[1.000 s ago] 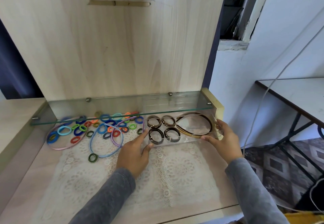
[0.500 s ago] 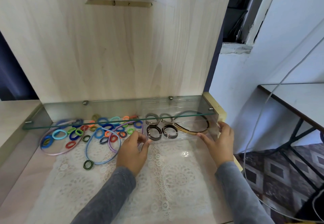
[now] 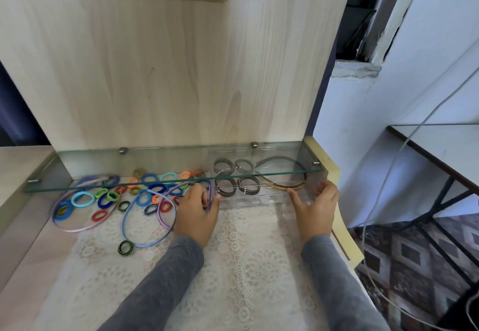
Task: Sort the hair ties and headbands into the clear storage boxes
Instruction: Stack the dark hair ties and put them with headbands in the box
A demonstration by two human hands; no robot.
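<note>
A clear storage box [image 3: 259,199] sits at the right under the glass shelf [image 3: 129,184]. It holds several brown hair ties [image 3: 225,188] and a brown headband [image 3: 285,186]. My left hand [image 3: 197,211] grips the box's left end, thumb at the front corner. My right hand [image 3: 316,206] curls around its right end, thumb along the front wall. Left of the box lie loose coloured hair ties [image 3: 83,199] and thin pink [image 3: 77,229], blue [image 3: 145,244] and purple [image 3: 162,216] headbands.
A white lace cloth [image 3: 259,266] covers the wooden surface. A black-and-green striped tie [image 3: 125,247] lies alone nearer to me. A wooden back panel rises behind; a side wall [image 3: 334,172] stands close to the box's right end. A cable [image 3: 388,175] hangs at the right.
Both hands have slid the clear box away from me, further under the glass shelf. The loose ties and headbands have stayed where they were.
</note>
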